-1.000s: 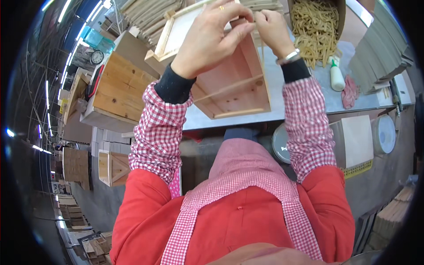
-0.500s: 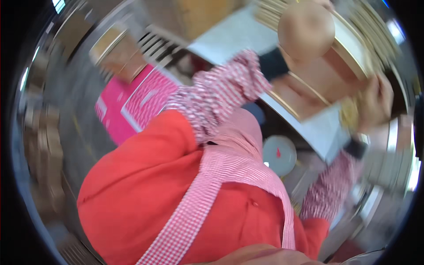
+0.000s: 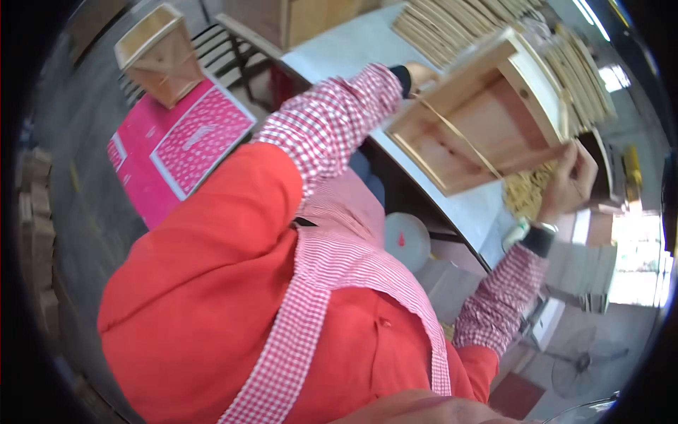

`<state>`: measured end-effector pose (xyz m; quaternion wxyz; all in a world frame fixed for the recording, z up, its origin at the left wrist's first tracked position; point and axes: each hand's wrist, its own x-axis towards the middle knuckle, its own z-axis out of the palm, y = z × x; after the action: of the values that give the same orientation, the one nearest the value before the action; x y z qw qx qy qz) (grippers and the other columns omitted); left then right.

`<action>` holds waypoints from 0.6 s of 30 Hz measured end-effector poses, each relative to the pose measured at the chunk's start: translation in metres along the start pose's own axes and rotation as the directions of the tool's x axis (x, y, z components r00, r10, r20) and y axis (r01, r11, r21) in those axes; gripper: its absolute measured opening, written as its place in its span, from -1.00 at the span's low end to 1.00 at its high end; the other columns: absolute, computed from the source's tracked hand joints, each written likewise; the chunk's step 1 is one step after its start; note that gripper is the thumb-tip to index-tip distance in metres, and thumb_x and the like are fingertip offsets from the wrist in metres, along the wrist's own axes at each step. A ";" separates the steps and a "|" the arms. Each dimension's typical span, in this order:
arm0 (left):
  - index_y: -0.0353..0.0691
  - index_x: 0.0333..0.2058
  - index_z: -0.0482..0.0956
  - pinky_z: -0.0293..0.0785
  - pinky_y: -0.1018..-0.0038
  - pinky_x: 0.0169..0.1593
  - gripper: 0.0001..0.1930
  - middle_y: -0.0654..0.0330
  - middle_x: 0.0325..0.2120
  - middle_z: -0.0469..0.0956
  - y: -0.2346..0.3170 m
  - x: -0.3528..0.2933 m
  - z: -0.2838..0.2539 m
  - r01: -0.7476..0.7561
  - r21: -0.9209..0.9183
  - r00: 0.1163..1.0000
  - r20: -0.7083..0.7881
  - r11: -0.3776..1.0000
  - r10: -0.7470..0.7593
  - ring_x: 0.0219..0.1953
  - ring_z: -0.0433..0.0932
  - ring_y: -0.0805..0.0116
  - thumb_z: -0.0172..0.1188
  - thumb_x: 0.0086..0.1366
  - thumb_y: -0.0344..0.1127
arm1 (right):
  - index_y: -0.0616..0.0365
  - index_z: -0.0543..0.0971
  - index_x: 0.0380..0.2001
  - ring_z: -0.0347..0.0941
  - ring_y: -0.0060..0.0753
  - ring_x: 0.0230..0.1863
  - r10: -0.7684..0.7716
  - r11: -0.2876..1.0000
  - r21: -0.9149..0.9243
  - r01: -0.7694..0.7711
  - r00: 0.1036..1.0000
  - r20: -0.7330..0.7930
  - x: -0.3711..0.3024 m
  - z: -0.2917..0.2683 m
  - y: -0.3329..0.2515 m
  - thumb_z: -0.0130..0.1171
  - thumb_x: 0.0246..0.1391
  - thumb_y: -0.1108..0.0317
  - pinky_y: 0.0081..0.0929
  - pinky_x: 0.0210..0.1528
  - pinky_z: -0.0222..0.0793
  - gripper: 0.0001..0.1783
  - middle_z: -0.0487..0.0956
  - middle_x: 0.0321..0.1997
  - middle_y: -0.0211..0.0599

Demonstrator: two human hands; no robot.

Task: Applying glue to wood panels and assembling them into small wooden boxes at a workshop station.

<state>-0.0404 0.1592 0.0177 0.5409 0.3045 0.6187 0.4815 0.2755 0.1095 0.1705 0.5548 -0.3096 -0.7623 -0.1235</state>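
An open-faced wooden box [image 3: 470, 138] is tilted up over the table, with a tan rubber band [image 3: 462, 138] stretched across its open face. At its far left edge, beside one end of the band, is my left hand [image 3: 421, 75]; its fingers are closed on the box side and partly hidden. My right hand [image 3: 571, 182] has its fingers curled and closed at the box's right corner. Just under that corner and beside my right hand lies a heap of tan rubber bands [image 3: 524, 192].
Stacked wooden slats [image 3: 445, 32] lie on the white table [image 3: 346, 53]. To the left, another banded wooden box [image 3: 166, 71] rests on a pink patterned carton [image 3: 183, 145]. A round whitish stool [image 3: 408, 242] is by the table edge; a fan [image 3: 583, 362] stands at lower right.
The box shows more of its open face and is tilted up more. My left hand has drawn back to the box's left edge. The whole view has shifted, and the blur has lessened.
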 end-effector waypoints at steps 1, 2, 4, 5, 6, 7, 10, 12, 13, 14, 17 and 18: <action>-0.08 -0.22 0.55 0.38 0.36 -0.41 -0.67 0.27 -0.54 0.44 0.003 0.003 0.003 0.093 0.041 0.995 -0.029 0.995 -0.091 -0.60 0.34 0.42 0.28 0.13 -0.02 | 0.25 0.59 -0.25 0.50 -0.51 -0.24 -0.007 0.999 -0.037 0.007 1.000 0.000 0.000 -0.008 0.000 0.19 0.16 0.40 -0.57 -0.13 0.43 -0.85 0.59 -0.21 -0.33; -0.06 -0.27 0.55 0.37 0.35 -0.35 -0.69 0.30 -0.52 0.45 0.008 0.005 0.001 0.184 0.070 0.981 -0.082 0.980 -0.178 -0.58 0.35 0.44 0.29 0.12 -0.01 | 0.26 0.59 -0.24 0.50 -0.50 -0.24 -0.010 1.000 -0.023 0.010 1.000 -0.014 0.002 -0.009 -0.004 0.19 0.17 0.39 -0.57 -0.13 0.43 -0.84 0.59 -0.21 -0.32; -0.05 -0.30 0.54 0.36 0.34 -0.31 -0.70 0.32 -0.52 0.46 0.013 0.007 0.012 0.165 0.048 0.986 0.019 0.985 -0.166 -0.56 0.36 0.45 0.29 0.12 -0.01 | 0.28 0.57 -0.23 0.50 -0.50 -0.24 -0.001 1.000 0.009 0.001 0.999 -0.034 0.002 -0.008 -0.005 0.17 0.18 0.39 -0.56 -0.13 0.43 -0.82 0.59 -0.21 -0.31; -0.04 -0.33 0.54 0.35 0.34 -0.28 -0.72 0.34 -0.52 0.46 0.017 0.009 0.012 0.150 0.022 0.984 0.089 0.988 -0.151 -0.55 0.37 0.46 0.28 0.11 -0.01 | 0.28 0.57 -0.23 0.50 -0.50 -0.24 -0.015 1.000 0.011 0.016 1.000 -0.022 0.002 -0.005 -0.006 0.17 0.18 0.39 -0.56 -0.13 0.43 -0.82 0.59 -0.21 -0.31; -0.03 -0.36 0.53 0.34 0.33 -0.25 -0.73 0.36 -0.53 0.46 0.019 0.010 0.011 0.136 -0.008 0.979 0.156 0.991 -0.133 -0.54 0.38 0.47 0.28 0.11 -0.01 | 0.29 0.57 -0.23 0.49 -0.49 -0.23 0.015 0.999 0.052 -0.013 0.999 -0.046 0.001 -0.004 -0.008 0.17 0.18 0.41 -0.57 -0.13 0.43 -0.84 0.58 -0.22 -0.29; -0.03 -0.36 0.53 0.34 0.33 -0.25 -0.73 0.36 -0.53 0.46 0.019 0.014 0.014 0.139 -0.033 0.979 0.156 0.990 -0.132 -0.54 0.38 0.47 0.28 0.11 -0.01 | 0.30 0.56 -0.24 0.49 -0.49 -0.23 0.044 0.995 0.093 -0.038 0.997 -0.064 -0.001 -0.006 -0.008 0.16 0.17 0.43 -0.57 -0.13 0.43 -0.85 0.58 -0.23 -0.27; -0.03 -0.45 0.53 0.33 0.33 -0.28 -0.78 0.41 -0.56 0.46 0.019 0.026 0.024 0.210 -0.042 0.965 0.169 0.977 -0.201 -0.54 0.40 0.50 0.28 0.11 -0.05 | 0.31 0.56 -0.23 0.49 -0.48 -0.22 0.084 0.990 0.120 -0.077 0.995 -0.056 -0.003 -0.008 -0.013 0.15 0.17 0.46 -0.57 -0.12 0.44 -0.86 0.58 -0.24 -0.24; -0.03 -0.48 0.53 0.34 0.35 -0.30 -0.79 0.41 -0.57 0.46 0.018 0.030 0.024 0.200 -0.016 0.959 0.205 0.980 -0.193 -0.55 0.41 0.50 0.27 0.12 -0.08 | 0.32 0.55 -0.22 0.49 -0.47 -0.20 0.142 0.988 0.078 -0.137 0.988 -0.055 -0.004 -0.010 -0.014 0.14 0.18 0.46 -0.57 -0.11 0.45 -0.85 0.58 -0.23 -0.23; -0.03 -0.51 0.52 0.34 0.36 -0.32 -0.81 0.41 -0.59 0.46 0.020 0.030 0.024 0.180 0.028 0.956 0.232 0.983 -0.181 -0.55 0.41 0.50 0.26 0.12 -0.10 | 0.32 0.55 -0.22 0.49 -0.47 -0.20 0.133 0.990 0.059 -0.131 0.990 -0.045 -0.005 -0.009 -0.014 0.14 0.18 0.46 -0.57 -0.11 0.45 -0.85 0.58 -0.23 -0.23; -0.04 -0.54 0.52 0.34 0.38 -0.34 -0.82 0.40 -0.61 0.45 0.021 0.031 0.026 0.155 0.071 0.951 0.260 0.985 -0.168 -0.56 0.42 0.50 0.25 0.12 -0.13 | 0.32 0.55 -0.22 0.49 -0.47 -0.20 0.150 0.988 0.053 -0.148 0.988 -0.044 -0.006 -0.009 -0.012 0.14 0.18 0.46 -0.57 -0.10 0.44 -0.85 0.58 -0.22 -0.23; -0.04 -0.57 0.50 0.33 0.44 -0.41 -0.81 0.40 -0.64 0.43 -0.014 0.127 -0.016 0.098 -0.210 0.972 0.231 0.973 -0.048 -0.60 0.41 0.49 0.24 0.13 -0.16 | 0.33 0.54 -0.21 0.49 -0.47 -0.20 0.120 0.985 0.124 -0.118 0.993 -0.009 0.009 0.014 -0.027 0.13 0.19 0.46 -0.57 -0.10 0.43 -0.85 0.58 -0.21 -0.24; -0.04 -0.59 0.50 0.32 0.47 -0.44 -0.81 0.39 -0.66 0.42 0.003 0.112 0.007 0.085 -0.274 0.955 0.296 0.958 0.000 -0.62 0.40 0.49 0.23 0.13 -0.17 | 0.33 0.54 -0.22 0.49 -0.47 -0.19 0.135 0.989 0.065 -0.134 0.991 -0.011 0.002 0.004 -0.017 0.12 0.19 0.47 -0.57 -0.09 0.43 -0.85 0.58 -0.21 -0.23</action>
<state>-0.0597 0.2623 -0.0215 0.6750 0.2780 0.4627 0.5030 0.2618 0.0985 0.1738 0.5773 -0.3412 -0.7391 -0.0636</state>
